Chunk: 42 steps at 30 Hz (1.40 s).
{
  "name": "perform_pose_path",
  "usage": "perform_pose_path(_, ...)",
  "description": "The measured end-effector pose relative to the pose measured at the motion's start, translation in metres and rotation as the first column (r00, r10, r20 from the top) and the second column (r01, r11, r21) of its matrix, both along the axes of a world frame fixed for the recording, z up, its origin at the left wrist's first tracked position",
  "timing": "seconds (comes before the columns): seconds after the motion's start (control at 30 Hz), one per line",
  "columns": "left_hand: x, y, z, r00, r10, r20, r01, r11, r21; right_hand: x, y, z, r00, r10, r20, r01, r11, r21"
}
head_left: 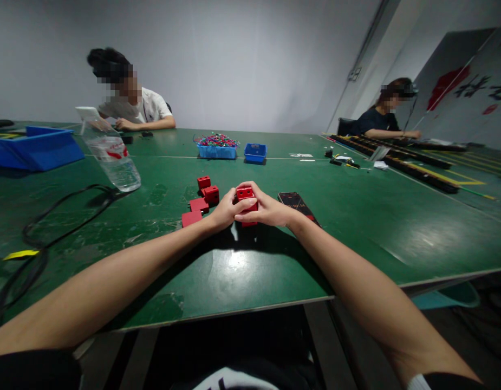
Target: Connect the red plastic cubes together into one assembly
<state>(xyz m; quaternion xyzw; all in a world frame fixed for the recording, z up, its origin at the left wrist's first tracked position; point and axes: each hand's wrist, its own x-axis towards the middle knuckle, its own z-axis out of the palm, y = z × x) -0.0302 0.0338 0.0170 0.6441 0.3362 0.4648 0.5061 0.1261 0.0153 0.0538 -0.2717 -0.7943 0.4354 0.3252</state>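
Both my hands meet over the green table (356,227) and close round one red block (245,194) with small dark holes in its top. My left hand (225,210) wraps it from the left and my right hand (268,208) from the right, fingers curled over it. Just left of my hands lie several more red blocks (203,199), some cube-shaped, some flat. A dark phone (295,202) lies on the table right beside my right wrist.
A clear plastic water bottle (112,157) stands at the left, with a black cable (63,216) looping beneath it. A large blue bin (34,147) sits far left. Two small blue trays (234,149) stand mid-table. Two other people sit at the far side.
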Motion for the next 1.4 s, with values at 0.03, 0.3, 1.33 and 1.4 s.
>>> perform_pose_path(0.03, -0.001, 0.001, 0.0, 1.0, 0.003, -0.007, -0.003, 1.0, 0.004, 0.0, 0.001, -0.002, 1.0, -0.015, 0.003, 0.015, 1.0, 0.021)
perform_pose_path(0.3, -0.003, 0.007, -0.004, 1.0, 0.025, 0.018, -0.026, 1.0, 0.015, -0.003, 0.008, -0.014, 0.987, -0.156, 0.028, 0.149, 0.973, 0.176)
perform_pose_path(1.33, 0.002, 0.0, 0.001, 0.988, 0.133, 0.075, -0.132, 0.991, -0.008, 0.001, 0.014, -0.021, 0.866, -0.494, 0.077, 0.317, 0.661, 0.68)
perform_pose_path(1.4, 0.001, -0.001, 0.002, 0.993, 0.121, -0.003, -0.121, 0.992, 0.028, 0.003, 0.016, -0.02, 0.856, -0.515, 0.038, 0.362, 0.651, 0.668)
